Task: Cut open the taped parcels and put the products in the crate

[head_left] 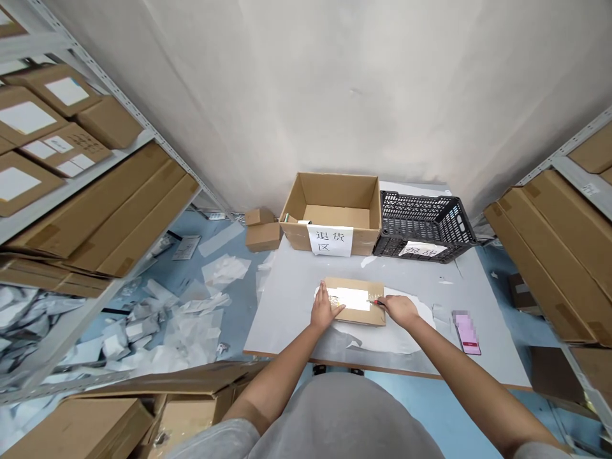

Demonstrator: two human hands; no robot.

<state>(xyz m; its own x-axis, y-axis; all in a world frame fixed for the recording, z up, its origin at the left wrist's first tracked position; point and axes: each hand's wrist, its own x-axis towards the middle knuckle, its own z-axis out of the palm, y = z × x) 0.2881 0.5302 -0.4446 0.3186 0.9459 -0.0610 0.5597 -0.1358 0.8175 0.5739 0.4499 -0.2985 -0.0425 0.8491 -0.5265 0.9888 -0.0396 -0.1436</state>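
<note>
Cardboard parcel (354,301), just one, white-labelled and taped, lies flat at 12 o'clock on the worktop (287,306). Left hand (325,309) presses on it, fingers (323,293) spread open, holding nothing; right hand (399,311) pinches what seems one small red-handled cutter (375,302) at its 3 o'clock edge.

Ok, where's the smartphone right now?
In the head view, the smartphone lies near the right edge of the grey table, right of the cardboard parcel and the person's right hand.
</note>
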